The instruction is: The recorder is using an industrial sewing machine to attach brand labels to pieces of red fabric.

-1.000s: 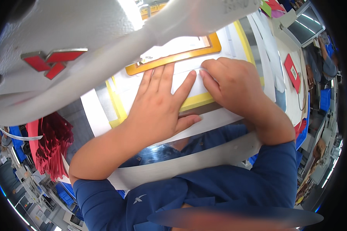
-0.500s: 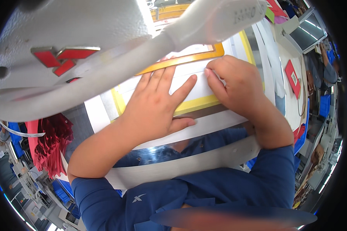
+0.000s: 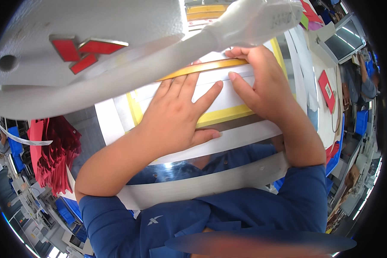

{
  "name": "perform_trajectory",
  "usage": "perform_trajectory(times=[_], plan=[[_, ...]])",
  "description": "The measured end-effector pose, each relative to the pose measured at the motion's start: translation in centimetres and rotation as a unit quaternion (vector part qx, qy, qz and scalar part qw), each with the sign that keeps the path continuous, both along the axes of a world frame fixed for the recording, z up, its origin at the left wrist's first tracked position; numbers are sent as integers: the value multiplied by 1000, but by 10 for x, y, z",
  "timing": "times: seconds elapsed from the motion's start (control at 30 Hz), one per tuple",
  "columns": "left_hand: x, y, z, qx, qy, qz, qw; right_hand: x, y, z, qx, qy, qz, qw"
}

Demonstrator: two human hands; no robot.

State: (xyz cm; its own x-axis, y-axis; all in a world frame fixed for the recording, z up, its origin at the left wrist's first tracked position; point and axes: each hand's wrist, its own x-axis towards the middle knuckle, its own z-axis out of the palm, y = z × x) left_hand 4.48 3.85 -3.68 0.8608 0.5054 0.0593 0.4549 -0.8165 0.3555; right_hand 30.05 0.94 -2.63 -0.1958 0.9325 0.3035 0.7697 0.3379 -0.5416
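Note:
My left hand (image 3: pixel 174 112) lies open on a white sheet (image 3: pixel 193 84) with yellow borders, its fingers spread. Its fingertips meet the near edge of an orange-yellow frame (image 3: pixel 217 65), partly hidden by a pale tube. At the frame's right end is my right hand (image 3: pixel 271 81), fingers and thumb apart. The fingers reach past the orange edge while the thumb stays on the near side over the sheet. The right fingertips' contact with the frame is hard to make out.
A white machine head (image 3: pixel 116 23) with a red emblem and a thick pale tube (image 3: pixel 129 81) hang over the far left. Red pieces (image 3: pixel 53 157) hang at left. A red card (image 3: pixel 327 90) and a screen (image 3: pixel 344 34) are at right. A shiny metal edge (image 3: pixel 189 170) runs nearby.
My right hand has opened from a closed curl, its fingers stretching forward over the frame's edge. The left hand stays flat in place. The view has shifted slightly.

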Motion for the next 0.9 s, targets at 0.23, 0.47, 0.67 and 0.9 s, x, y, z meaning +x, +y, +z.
perform_trajectory(times=[0.23,0.47,0.67,0.9], plan=[[-2,0,-2,0,-5,-6,1000,-2,4,-1,-13,-15,-2,1000],[-3,0,-1,-13,-4,-1,1000,-5,9,-3,-11,-60,8,998],[-9,-6,-1,7,-14,24,1000,-8,11,0,-2,-99,6,995],[-52,-22,4,31,27,82,996,-18,19,2,27,-100,80,991]])
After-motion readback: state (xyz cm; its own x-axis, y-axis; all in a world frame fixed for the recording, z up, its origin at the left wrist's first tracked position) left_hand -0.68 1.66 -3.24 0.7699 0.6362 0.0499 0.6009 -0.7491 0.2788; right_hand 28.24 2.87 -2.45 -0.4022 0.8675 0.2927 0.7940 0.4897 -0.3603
